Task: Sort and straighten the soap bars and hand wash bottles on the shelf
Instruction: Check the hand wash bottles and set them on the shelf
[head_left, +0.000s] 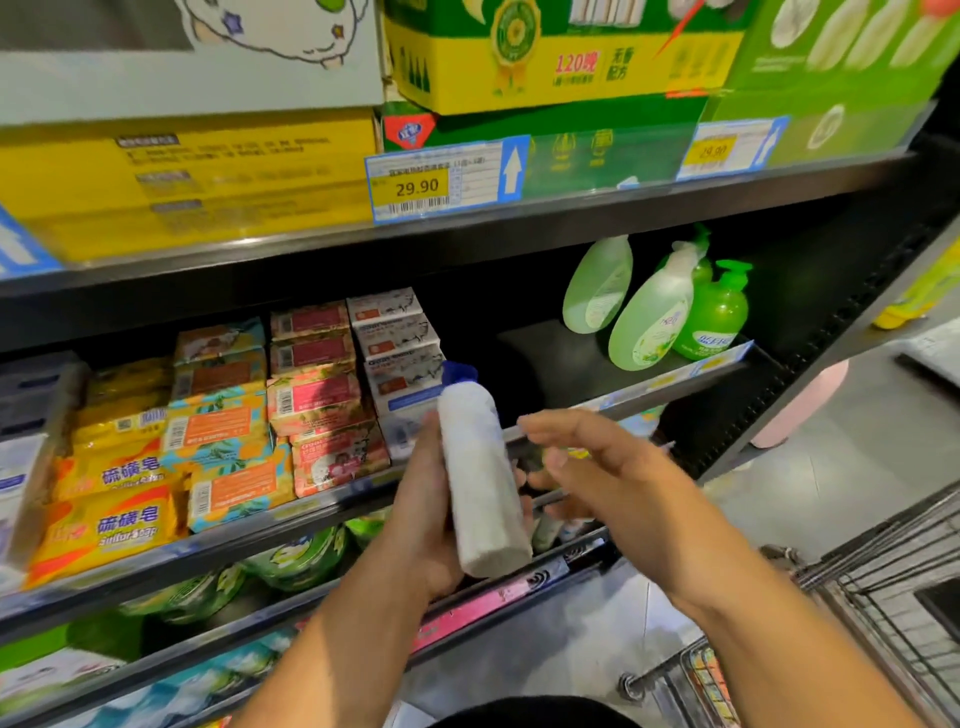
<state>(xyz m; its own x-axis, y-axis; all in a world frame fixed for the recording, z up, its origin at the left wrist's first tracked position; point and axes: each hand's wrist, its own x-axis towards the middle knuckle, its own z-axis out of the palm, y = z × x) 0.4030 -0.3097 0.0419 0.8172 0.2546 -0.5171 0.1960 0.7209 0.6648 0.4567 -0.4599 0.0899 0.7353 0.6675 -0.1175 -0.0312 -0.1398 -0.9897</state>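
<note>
Shelf (545, 353): I see a dark store shelf across the view.
Soap bars (223, 431): stacked packs on its left half.
Hand wash bottles (654, 312): green pump bottles, far right on that shelf, leaning.
Right hand (608, 483): fingers straight, holding nothing, just right of the white bottle.
Left hand (421, 525): wrapped round the white bottle.
White bottle (480, 478): blue-capped, tilted, near me, before the shelf edge.

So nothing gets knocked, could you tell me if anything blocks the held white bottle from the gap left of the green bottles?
Nothing visible on the shelf: the stretch between the soap boxes and green bottles is bare. Only the open right hand lies beside the white bottle.
</note>
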